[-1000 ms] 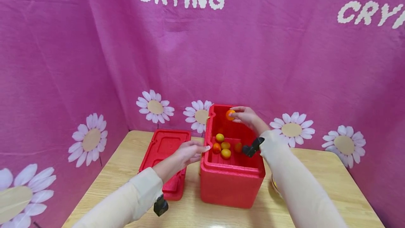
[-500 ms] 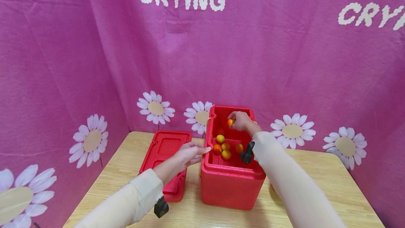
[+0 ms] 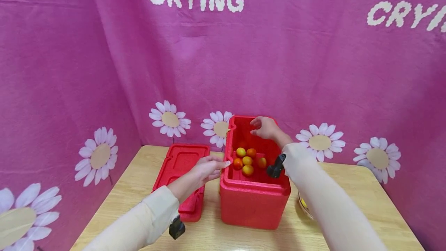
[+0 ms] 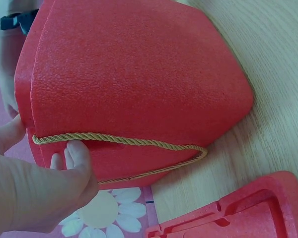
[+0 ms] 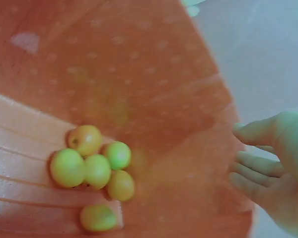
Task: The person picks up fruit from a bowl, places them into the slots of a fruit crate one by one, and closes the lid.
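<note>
A red foam box (image 3: 254,208) with its top off stands on the table. Several small round orange and yellow fruits (image 3: 247,160) lie on its floor, grouped together in the right wrist view, with one yellow fruit (image 5: 98,217) a little apart. My left hand (image 3: 209,169) holds the box's left rim, thumb over the edge. In the left wrist view its fingers (image 4: 78,154) bend against the outer wall beside a gold rope handle (image 4: 124,140). My right hand (image 3: 267,128) hovers over the far end of the box, fingers parted and holding nothing.
The red lid (image 3: 184,162) lies on the wooden table (image 3: 136,177) left of the box. A bowl (image 3: 304,205) with something yellow in it is partly hidden beneath the right forearm. A purple flowered curtain (image 3: 271,57) hangs behind and at both sides.
My right hand has lowered an orange fruit into the box and let it go; the fruit now lies among the others, and the hand has risen slightly. My left hand stays at the rim.
</note>
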Demonstrator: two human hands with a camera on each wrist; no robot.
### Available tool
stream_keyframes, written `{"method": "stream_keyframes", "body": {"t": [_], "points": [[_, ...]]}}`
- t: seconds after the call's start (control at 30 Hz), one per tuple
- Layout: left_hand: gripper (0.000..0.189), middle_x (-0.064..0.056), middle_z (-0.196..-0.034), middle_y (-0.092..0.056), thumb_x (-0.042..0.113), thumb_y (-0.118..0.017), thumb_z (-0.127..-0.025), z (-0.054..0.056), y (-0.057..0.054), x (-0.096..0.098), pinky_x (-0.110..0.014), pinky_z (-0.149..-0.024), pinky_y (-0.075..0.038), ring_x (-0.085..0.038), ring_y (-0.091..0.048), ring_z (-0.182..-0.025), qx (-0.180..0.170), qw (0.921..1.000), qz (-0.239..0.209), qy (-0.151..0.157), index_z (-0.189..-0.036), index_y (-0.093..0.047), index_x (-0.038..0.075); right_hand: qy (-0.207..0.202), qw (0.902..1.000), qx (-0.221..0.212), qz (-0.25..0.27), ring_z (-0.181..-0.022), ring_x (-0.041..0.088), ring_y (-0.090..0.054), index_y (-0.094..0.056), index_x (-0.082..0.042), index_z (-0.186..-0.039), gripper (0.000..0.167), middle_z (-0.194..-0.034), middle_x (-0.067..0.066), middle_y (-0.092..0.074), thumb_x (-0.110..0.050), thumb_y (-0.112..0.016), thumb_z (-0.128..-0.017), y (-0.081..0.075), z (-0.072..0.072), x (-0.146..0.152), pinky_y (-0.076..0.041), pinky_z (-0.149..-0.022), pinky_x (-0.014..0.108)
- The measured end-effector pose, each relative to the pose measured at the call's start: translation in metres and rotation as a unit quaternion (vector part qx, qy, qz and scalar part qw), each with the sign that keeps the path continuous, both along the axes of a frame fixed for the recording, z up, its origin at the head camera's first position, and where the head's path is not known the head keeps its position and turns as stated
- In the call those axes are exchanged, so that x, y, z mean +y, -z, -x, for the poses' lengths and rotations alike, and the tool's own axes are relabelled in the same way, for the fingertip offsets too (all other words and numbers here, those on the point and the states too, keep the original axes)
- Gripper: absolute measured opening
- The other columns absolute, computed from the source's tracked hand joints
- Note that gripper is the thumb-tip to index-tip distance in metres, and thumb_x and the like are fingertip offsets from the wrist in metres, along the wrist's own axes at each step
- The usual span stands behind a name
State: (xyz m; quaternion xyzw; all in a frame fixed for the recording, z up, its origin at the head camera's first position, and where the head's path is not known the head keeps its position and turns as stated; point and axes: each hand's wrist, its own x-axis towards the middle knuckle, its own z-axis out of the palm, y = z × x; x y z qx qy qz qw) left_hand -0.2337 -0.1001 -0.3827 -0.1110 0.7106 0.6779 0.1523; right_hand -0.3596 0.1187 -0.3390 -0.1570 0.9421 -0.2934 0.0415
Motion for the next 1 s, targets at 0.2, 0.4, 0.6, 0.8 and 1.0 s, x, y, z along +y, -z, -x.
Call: {"method": "stream_keyframes", "body": {"t": [0.2, 0.4, 0.6, 0.8, 1.0], "points": [[0.044, -0.006, -0.099, -0.064, 0.021, -0.073, -0.084, 0.000, 0.001, -0.002, -0.033, -0.090, -0.058, -0.017, -0.063, -0.083, -0.004, 1.0000, -0.001, -0.002, -0.117, -0.054, -0.001, -0.017, 0.9989, 0.004, 0.044, -0.115, 0.038, -0.060, -0.056, 0.003, -0.125, 0.038, -0.128, 0.027, -0.060, -0.013, -0.062, -0.091, -0.016, -0.008, 0.014, -0.053, -0.099, 0.045], [0.045, -0.009, -0.104, -0.066, 0.022, -0.072, -0.085, -0.001, 0.000, -0.001, -0.034, -0.092, -0.057, -0.017, -0.065, -0.085, -0.007, 1.0000, 0.004, -0.004, -0.119, -0.054, 0.000, -0.031, 0.9951, 0.020, 0.092, -0.113, 0.037, -0.061, -0.058, 0.003, -0.122, 0.036, -0.125, 0.026, -0.062, -0.014, -0.063, -0.091, -0.022, -0.023, 0.034, -0.053, -0.097, 0.046], [0.045, -0.012, -0.110, -0.066, 0.023, -0.072, -0.086, -0.001, 0.000, -0.001, -0.035, -0.093, -0.056, -0.019, -0.065, -0.088, -0.012, 0.9999, 0.007, 0.000, -0.120, -0.054, 0.000, -0.053, 0.9905, 0.044, 0.119, -0.108, 0.039, -0.064, -0.059, 0.006, -0.120, 0.036, -0.119, 0.027, -0.064, -0.011, -0.066, -0.089, -0.019, -0.049, 0.057, -0.055, -0.095, 0.042], [0.046, -0.011, -0.108, -0.065, 0.022, -0.072, -0.085, 0.000, 0.002, 0.000, -0.036, -0.096, -0.055, -0.020, -0.064, -0.091, -0.010, 0.9999, 0.001, 0.000, -0.121, -0.054, -0.001, -0.065, 0.9882, 0.057, 0.127, -0.098, 0.035, -0.067, -0.060, 0.008, -0.116, 0.033, -0.111, 0.027, -0.067, -0.009, -0.067, -0.088, 0.000, -0.069, 0.086, -0.054, -0.078, 0.013], [0.047, -0.010, -0.109, -0.063, 0.022, -0.072, -0.085, 0.001, 0.001, 0.001, -0.037, -0.098, -0.054, -0.020, -0.063, -0.092, -0.012, 0.9999, -0.003, 0.000, -0.122, -0.053, -0.001, -0.041, 0.9902, 0.067, 0.115, -0.089, 0.022, -0.068, -0.062, 0.008, -0.112, 0.029, -0.105, 0.025, -0.069, -0.009, -0.066, -0.088, 0.030, -0.080, 0.119, -0.053, -0.074, 0.013]]}}
